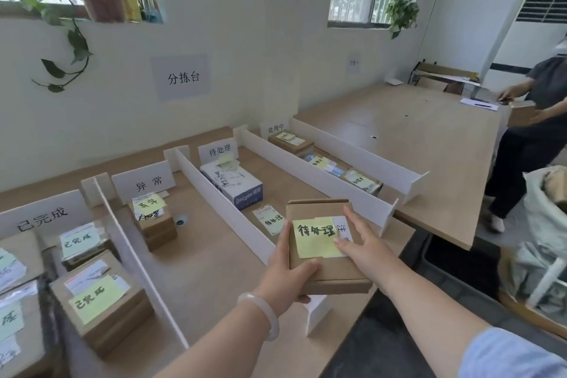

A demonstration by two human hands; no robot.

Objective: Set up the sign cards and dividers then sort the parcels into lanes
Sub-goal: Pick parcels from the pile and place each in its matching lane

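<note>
Sorting step: flat brown cardboard parcel with yellow 待处理 note is held over the near end of the lane headed by the white 待处理 sign card, left hand gripping its edge, right hand fingers flat on top; next, probably set it down there.

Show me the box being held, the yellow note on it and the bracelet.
cardboard box [334, 270], head view, bare top below the note.
yellow note [316, 238], head view, middle of the paper.
bracelet [264, 305], head view, band over the wrist.
</note>
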